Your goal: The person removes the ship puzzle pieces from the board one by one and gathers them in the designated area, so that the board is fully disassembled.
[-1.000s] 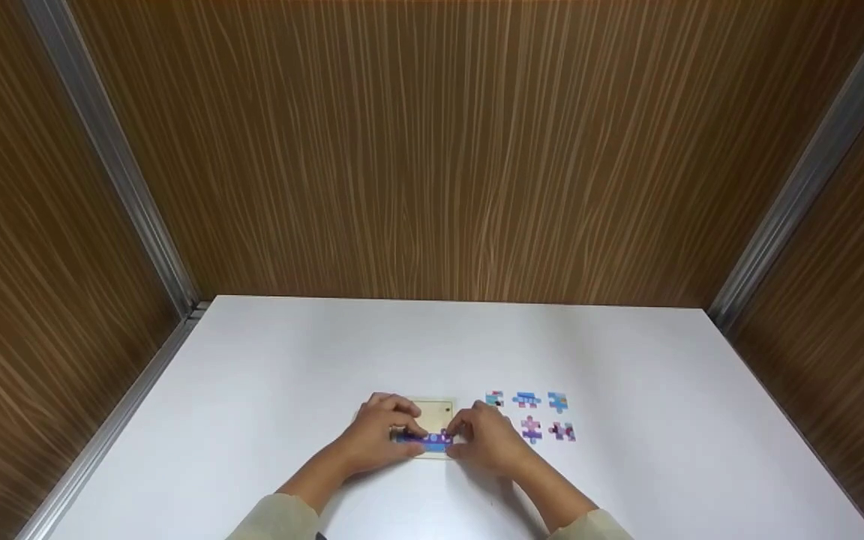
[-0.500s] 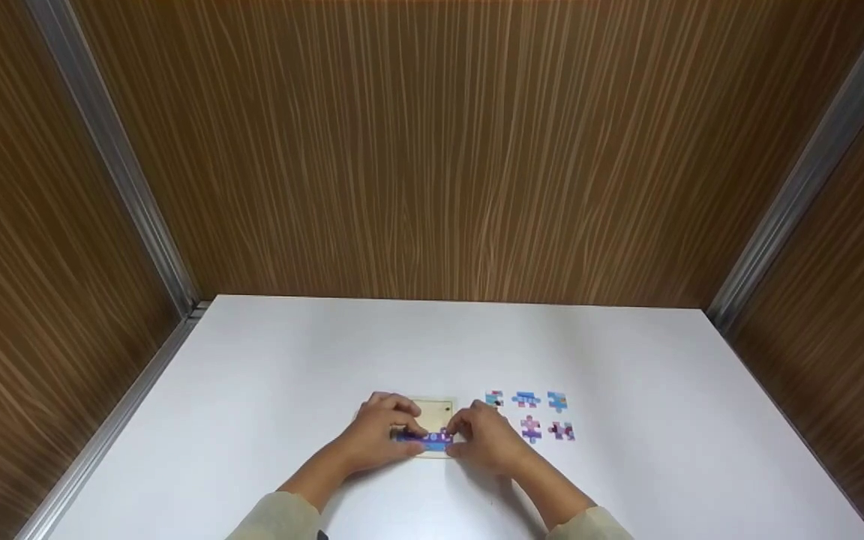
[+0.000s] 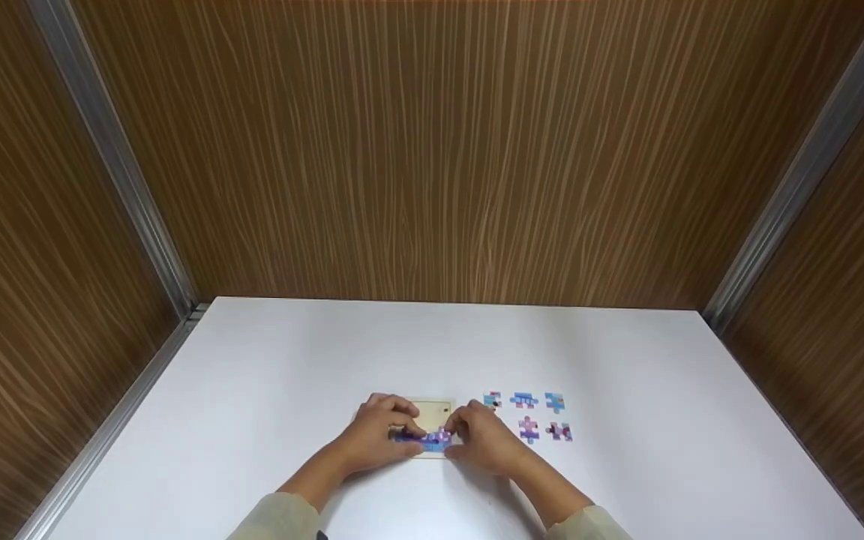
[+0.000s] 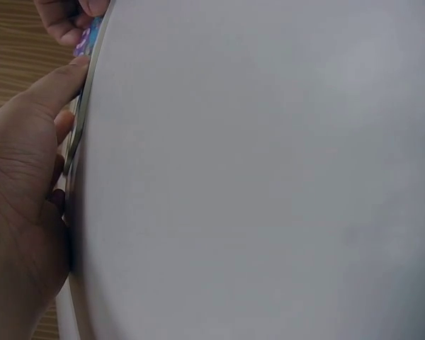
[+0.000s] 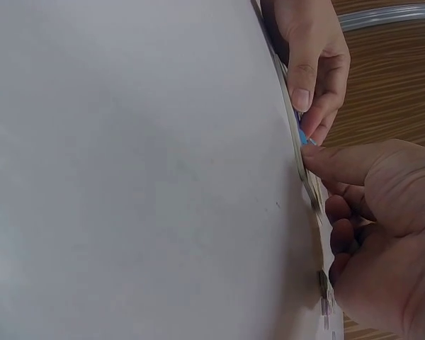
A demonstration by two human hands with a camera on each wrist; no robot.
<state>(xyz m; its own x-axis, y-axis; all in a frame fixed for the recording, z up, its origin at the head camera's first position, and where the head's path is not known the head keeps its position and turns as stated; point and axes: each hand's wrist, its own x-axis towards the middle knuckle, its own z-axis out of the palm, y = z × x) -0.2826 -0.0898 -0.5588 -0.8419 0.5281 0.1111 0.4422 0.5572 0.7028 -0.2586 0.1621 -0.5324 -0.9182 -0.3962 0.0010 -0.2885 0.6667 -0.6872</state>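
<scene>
A pale wooden puzzle tray (image 3: 432, 411) lies on the white table, with blue and purple jigsaw pieces (image 3: 434, 444) along its near side. My left hand (image 3: 381, 433) covers the tray's left part, thumb and index finger bent about the pieces there. At the right end of the row, my right hand (image 3: 486, 441) pinches a jigsaw piece between thumb and index finger. Both thumbs sit at the tray's near edge. In the right wrist view, a sliver of blue piece (image 5: 302, 136) shows between the two hands. The fingers hide much of the row.
Right of the tray lie several loose jigsaw pieces, among them a blue one (image 3: 523, 400), a blue and orange one (image 3: 555, 402), a pink and purple one (image 3: 529, 429) and another pink one (image 3: 559, 431). Wood-grain panels (image 3: 432, 150) enclose the table (image 3: 289, 352) behind and at both sides.
Both hands stay almost in place. The jigsaw piece at the right end of the row has shifted and turned slightly under the right fingers. The loose pieces stay put.
</scene>
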